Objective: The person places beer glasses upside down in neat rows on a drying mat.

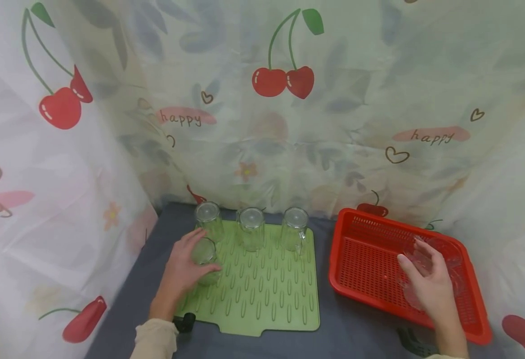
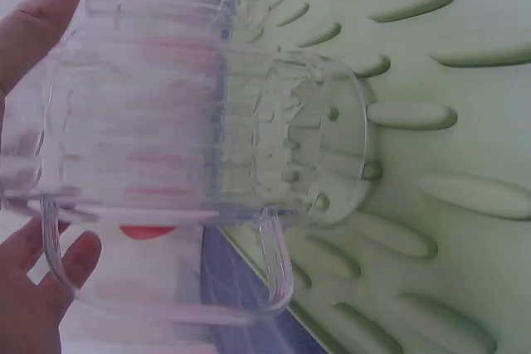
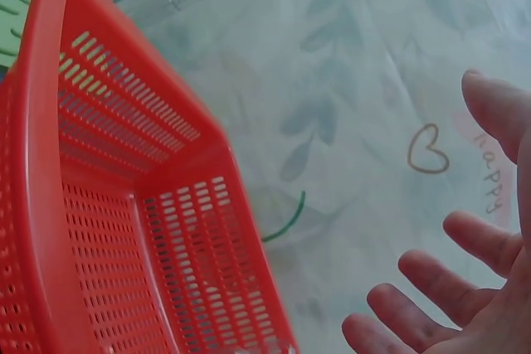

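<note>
The left hand (image 1: 182,267) is spread loosely around a glass mug (image 1: 205,259) near the green mat's (image 1: 267,294) left edge, and the right hand (image 1: 430,284), fingers parted and gripping nothing, hangs over the red basket (image 1: 366,264). A sideways brush of the left thumb could tip that mug into the rear-left mug (image 1: 209,222). Rightward, the mat offers room; the basket's raised rim limits low approaches.
</note>
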`<state>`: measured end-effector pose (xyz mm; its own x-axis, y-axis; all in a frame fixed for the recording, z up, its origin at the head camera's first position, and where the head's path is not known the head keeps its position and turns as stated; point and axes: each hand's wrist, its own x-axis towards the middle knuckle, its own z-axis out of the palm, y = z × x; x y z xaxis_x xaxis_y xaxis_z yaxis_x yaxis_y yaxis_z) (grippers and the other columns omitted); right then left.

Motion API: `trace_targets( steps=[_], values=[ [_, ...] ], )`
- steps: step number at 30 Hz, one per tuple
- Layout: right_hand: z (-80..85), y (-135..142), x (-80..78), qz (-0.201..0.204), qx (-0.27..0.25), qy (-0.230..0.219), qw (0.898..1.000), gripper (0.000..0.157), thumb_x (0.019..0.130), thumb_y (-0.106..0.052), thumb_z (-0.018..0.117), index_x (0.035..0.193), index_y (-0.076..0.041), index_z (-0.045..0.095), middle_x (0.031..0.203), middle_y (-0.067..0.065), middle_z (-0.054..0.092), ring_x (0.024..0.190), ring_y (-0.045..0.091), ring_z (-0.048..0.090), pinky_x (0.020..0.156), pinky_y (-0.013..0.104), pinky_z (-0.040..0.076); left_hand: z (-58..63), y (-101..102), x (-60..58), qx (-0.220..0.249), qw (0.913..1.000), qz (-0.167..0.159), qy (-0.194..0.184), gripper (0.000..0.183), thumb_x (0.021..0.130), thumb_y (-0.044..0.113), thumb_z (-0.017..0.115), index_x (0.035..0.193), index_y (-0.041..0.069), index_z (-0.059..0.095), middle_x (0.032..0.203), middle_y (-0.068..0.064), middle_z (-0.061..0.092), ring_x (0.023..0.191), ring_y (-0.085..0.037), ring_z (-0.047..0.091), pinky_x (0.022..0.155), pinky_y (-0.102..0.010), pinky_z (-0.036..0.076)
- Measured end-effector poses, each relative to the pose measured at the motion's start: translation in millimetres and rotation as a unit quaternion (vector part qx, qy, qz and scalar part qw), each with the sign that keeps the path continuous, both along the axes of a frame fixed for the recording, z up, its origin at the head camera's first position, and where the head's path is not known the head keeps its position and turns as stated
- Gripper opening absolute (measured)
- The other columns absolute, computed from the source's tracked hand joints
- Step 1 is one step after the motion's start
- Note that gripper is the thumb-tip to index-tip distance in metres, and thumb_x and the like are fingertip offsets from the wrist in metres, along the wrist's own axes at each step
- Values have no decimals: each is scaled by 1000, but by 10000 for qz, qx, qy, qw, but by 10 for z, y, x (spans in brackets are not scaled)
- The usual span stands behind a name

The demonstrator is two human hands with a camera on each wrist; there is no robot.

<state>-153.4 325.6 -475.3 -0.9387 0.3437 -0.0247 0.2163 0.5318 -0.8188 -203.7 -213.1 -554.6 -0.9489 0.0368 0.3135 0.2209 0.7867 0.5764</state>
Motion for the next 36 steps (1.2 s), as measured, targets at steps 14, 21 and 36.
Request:
trace_targets(
  steps=[14,21,36],
  values=[
    [-17,154,19,6,962,243,9951,86,95,-48,68,160,-9,28,152,27,35,128,41,39,81,35,51,-148,-273,143,1151,9904,43,-758,125,67,43,95,163,37,16,166,-9,32,153,-39,30,116,-68,33],
    [-35,320,19,-101,1185,-29,9929,94,95,-51,67,161,-3,21,156,34,26,135,52,29,94,76,43,-262,-375,181,1235,9892,111,-782,130,65,36,98,164,38,14,163,-11,39,151,-41,32,116,-70,31],
    [-69,630,-46,-228,1443,-477,9881,101,93,-56,66,160,3,19,155,41,16,132,57,25,93,79,42,-565,-517,168,1138,9822,291,-1463,120,68,42,95,163,19,25,162,-15,41,150,-42,33,119,-65,30]
  ],
)
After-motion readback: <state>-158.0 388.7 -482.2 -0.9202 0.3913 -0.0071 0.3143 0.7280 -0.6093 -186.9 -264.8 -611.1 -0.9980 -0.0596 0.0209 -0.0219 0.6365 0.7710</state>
